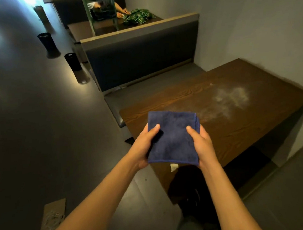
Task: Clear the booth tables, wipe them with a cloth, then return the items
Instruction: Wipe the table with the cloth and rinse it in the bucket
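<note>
A folded dark blue cloth point(173, 138) hangs in the air above the near end of a brown wooden booth table point(237, 119). My left hand point(145, 145) grips its left edge, thumb on top. My right hand point(202, 143) grips its right edge the same way. A pale dusty smear point(232, 98) lies on the tabletop towards the wall, to the right of the cloth. A small white scrap point(174, 167) sits on the table just below the cloth.
A grey padded booth seat point(143, 61) stands behind the table, and a second bench point(295, 185) at lower right. Two black cylinders point(72, 62) stand on the floor at left. On the far table lie green packets point(137, 17), handled by another person point(104, 8).
</note>
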